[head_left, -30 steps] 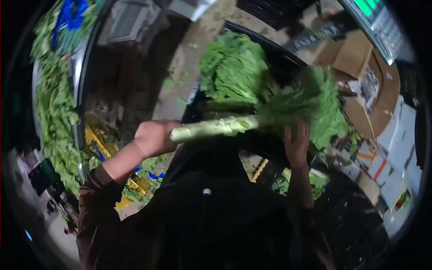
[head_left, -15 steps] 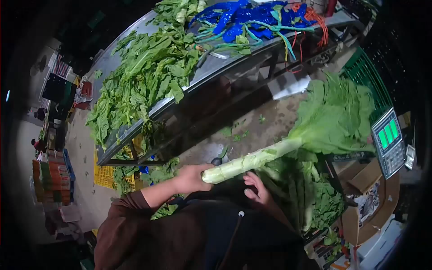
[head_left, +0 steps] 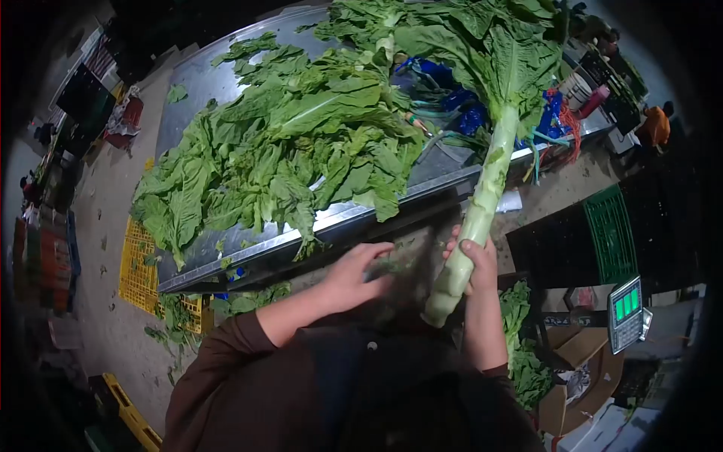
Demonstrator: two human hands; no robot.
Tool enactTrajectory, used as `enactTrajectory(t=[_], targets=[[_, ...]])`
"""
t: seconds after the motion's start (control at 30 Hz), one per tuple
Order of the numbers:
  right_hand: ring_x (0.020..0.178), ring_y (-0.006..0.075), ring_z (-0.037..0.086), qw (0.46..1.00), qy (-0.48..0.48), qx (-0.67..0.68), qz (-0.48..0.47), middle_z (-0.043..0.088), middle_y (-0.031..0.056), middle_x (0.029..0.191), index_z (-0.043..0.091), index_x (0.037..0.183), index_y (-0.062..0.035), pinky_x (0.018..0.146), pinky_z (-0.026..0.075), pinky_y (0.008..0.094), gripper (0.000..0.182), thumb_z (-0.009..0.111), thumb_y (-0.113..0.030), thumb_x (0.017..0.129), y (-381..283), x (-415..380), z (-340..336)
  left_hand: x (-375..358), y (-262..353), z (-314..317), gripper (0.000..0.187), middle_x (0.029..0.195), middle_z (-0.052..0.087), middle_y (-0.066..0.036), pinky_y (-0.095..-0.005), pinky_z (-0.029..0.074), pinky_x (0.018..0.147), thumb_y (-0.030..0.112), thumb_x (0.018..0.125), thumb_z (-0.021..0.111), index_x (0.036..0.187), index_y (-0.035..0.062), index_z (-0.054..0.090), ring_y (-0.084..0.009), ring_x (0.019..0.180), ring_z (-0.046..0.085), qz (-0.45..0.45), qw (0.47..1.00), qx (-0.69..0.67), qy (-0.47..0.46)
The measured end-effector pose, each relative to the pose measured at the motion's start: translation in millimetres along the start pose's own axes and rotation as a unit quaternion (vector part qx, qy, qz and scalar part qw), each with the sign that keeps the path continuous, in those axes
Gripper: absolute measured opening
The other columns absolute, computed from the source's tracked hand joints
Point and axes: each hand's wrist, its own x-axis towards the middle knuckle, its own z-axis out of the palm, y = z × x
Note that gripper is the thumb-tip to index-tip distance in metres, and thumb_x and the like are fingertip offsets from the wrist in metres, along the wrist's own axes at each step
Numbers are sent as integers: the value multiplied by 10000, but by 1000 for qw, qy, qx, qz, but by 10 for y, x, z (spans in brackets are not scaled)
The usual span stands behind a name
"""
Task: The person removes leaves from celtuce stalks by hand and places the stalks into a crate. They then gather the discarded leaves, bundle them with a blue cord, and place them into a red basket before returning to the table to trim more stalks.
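My right hand (head_left: 478,264) is wrapped round the lower part of a celtuce (head_left: 486,196). Its thick pale stem slants up and right, with the cut end low and the broad green leaves over the metal table. To the left, my left hand (head_left: 354,279) is apart from the stem, thumb and fingers spread and slightly blurred, with nothing visible in it. A dark smear shows between the two hands, too blurred to name. Loose leaves (head_left: 279,143) lie heaped on the table ahead of my left hand.
The metal table (head_left: 203,83) has a raised front edge. On it lie blue ties (head_left: 471,117), red strings (head_left: 566,124) and a tool with an orange handle (head_left: 414,123). A yellow crate (head_left: 135,264) stands at left, a green crate (head_left: 610,230) and lit scale display (head_left: 626,313) at right.
The celtuce has swung from nearly level to steeply upright, its leaves now over the table. My left hand has let go of the stem end, and my right hand has closed round it.
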Motion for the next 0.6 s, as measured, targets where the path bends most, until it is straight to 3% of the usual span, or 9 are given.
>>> enactTrajectory(t=[0.03,0.07,0.27,0.33,0.6], targets=[[778,196,598,1000,-11,4,2,553,124,1005,434,1148,9,661,544,325,452,642,-105,763,-21,121,51,-67,-146,-227,565,1124,542,-153,-360,410,936,217,771,685,1266,45,473,-284,1072,526,21,996,59,56],[751,181,596,1000,-9,-10,6,562,113,976,460,1112,16,643,540,316,413,644,-108,764,-67,229,128,-179,-168,-481,566,1151,530,-166,-372,404,939,240,766,684,1250,33,476,-306,1083,518,-19,989,119,89],[685,174,581,993,-18,-113,35,579,96,807,529,1022,17,599,515,292,311,595,-187,796,-215,1192,106,-909,-798,-1348,521,1163,534,-200,-397,391,957,212,757,669,1211,12,507,-353,1099,508,-141,927,174,299],[674,178,576,992,-13,-84,98,576,94,803,533,1017,21,609,509,295,311,588,-195,798,-329,1538,134,-1058,-887,-1450,512,1164,532,-192,-391,388,960,187,763,660,1218,11,503,-342,1104,509,-171,917,156,325],[619,186,592,970,-8,-216,111,607,97,747,559,949,18,569,491,286,258,593,-194,808,-237,2953,-84,-1162,-1075,-1766,510,1158,530,-189,-396,382,960,195,777,662,1224,13,496,-341,1103,504,-243,845,216,425]])
